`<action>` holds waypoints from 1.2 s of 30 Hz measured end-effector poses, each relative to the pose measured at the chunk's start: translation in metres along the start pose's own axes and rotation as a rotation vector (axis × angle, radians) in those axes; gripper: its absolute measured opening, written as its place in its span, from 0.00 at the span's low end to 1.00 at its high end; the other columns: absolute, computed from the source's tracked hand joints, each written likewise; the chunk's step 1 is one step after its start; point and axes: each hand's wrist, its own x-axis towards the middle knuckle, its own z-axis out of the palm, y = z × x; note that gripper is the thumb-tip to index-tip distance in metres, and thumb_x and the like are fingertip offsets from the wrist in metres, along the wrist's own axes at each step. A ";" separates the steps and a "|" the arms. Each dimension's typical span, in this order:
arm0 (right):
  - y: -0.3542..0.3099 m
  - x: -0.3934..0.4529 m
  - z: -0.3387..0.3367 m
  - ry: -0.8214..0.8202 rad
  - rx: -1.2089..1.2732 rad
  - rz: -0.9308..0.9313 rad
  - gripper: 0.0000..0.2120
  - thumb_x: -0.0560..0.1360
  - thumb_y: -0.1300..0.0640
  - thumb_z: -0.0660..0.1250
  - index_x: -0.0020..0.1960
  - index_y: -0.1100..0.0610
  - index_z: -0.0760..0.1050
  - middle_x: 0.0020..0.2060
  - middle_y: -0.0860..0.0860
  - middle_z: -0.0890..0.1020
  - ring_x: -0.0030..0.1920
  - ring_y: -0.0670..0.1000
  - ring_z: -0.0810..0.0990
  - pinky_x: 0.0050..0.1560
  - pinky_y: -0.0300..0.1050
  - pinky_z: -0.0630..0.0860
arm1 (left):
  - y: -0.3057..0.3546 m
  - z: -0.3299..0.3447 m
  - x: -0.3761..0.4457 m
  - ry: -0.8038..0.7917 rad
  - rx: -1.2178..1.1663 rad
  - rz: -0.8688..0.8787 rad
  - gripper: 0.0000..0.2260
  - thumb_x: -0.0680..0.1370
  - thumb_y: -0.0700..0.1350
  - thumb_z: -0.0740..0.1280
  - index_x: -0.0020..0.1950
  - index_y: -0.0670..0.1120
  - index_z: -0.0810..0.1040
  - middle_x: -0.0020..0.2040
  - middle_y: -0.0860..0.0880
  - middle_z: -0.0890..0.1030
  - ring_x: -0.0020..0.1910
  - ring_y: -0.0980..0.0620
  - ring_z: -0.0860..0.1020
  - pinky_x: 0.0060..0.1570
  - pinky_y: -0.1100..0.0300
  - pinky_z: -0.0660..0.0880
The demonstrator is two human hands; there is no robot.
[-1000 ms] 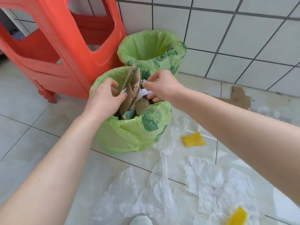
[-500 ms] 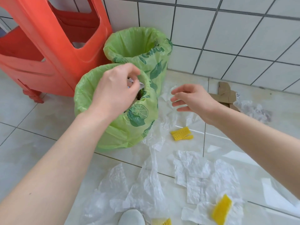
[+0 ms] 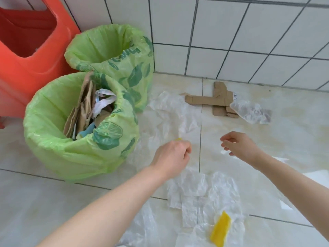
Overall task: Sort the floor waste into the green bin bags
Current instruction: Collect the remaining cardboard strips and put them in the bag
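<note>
Two bin bags at my left: near bag (image 3: 80,150) in front, far bag (image 3: 114,56) behind it by the wall (image 3: 231,32), stool (image 3: 26,59) left of both. Cardboard pieces (image 3: 83,107) stand inside the near bag. Flat cardboard (image 3: 210,98) lies on the floor near the wall, right of the bags. Plastic sheets (image 3: 194,189) lie under my hands.
</note>
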 end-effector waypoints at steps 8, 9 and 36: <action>0.010 0.082 -0.034 0.202 -0.492 -0.126 0.17 0.75 0.61 0.62 0.64 0.59 0.71 0.63 0.60 0.69 0.63 0.65 0.68 0.64 0.53 0.65 | -0.008 0.026 0.068 -0.032 0.192 0.157 0.13 0.75 0.41 0.60 0.60 0.47 0.74 0.59 0.49 0.74 0.59 0.48 0.70 0.51 0.54 0.72; 0.009 0.092 -0.038 0.240 -0.539 -0.138 0.19 0.75 0.61 0.62 0.66 0.59 0.70 0.64 0.60 0.68 0.63 0.66 0.66 0.65 0.54 0.62 | -0.009 0.024 0.082 -0.001 0.219 0.156 0.15 0.75 0.41 0.60 0.61 0.46 0.73 0.60 0.48 0.73 0.61 0.47 0.69 0.53 0.53 0.71; 0.011 0.068 -0.033 0.105 -0.670 0.013 0.24 0.78 0.40 0.51 0.53 0.57 0.75 0.50 0.57 0.78 0.51 0.59 0.77 0.46 0.49 0.71 | 0.030 0.080 0.065 0.051 0.493 0.072 0.23 0.68 0.59 0.67 0.55 0.44 0.76 0.48 0.45 0.77 0.51 0.41 0.75 0.50 0.47 0.70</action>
